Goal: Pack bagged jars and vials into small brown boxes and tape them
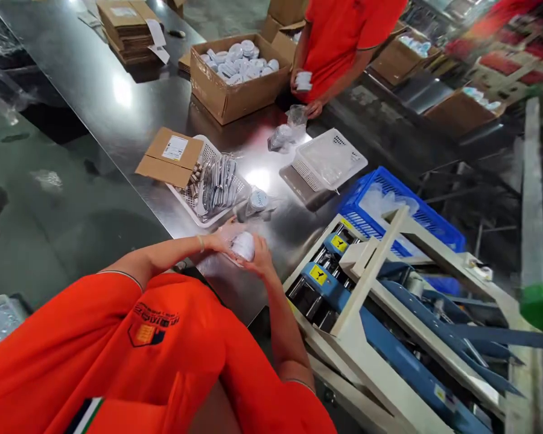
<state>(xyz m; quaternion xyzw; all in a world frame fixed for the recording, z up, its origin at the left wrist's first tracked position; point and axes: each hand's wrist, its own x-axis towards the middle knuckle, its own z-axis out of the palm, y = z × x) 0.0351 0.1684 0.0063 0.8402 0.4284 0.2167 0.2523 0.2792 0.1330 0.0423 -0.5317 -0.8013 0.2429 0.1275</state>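
Both my hands are at the near edge of the steel table, around a white round item (243, 246) in a clear plastic bag. My left hand (226, 234) holds the bag from the left side. On the other side, the fingers of my right hand (261, 256) curve round the white item. Just beyond my hands lies another bagged round item (257, 200) with a printed top. A white basket (202, 222) of metal utensils (219, 184) stands to the left of it, with a cardboard piece (169, 158) resting over its far left part.
A carton (226, 99) of white round items stands farther back, beside a person in red (332, 48) holding similar items. An empty-looking white basket (330, 160) sits right, near a blue crate (411, 211). A roller machine (366, 313) flanks my right arm.
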